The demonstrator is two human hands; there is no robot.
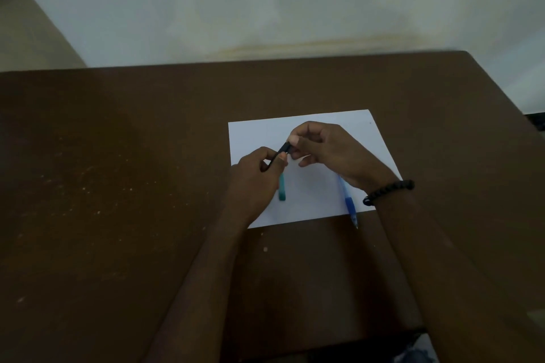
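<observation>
A dim room with a pale wall behind a brown counter, on which a white sheet of paper lies. Above the sheet, two bare hands hold a short dark pen between them, tilted up to the right and clear of the paper. The left hand has its fingers curled round the lower part of the pen. The right hand, with a beaded bracelet at the wrist, pinches the upper end between thumb and fingertips, the other fingers loosely curled. This looks like a cap being pulled off or pushed on, though the light is too low to tell which. The two parts appear joined, and the paper shows no writing, so the work seems near its start. A teal pen lies on the sheet just below the left hand. A blue pen lies across the sheet's near right edge, under the right wrist.
</observation>
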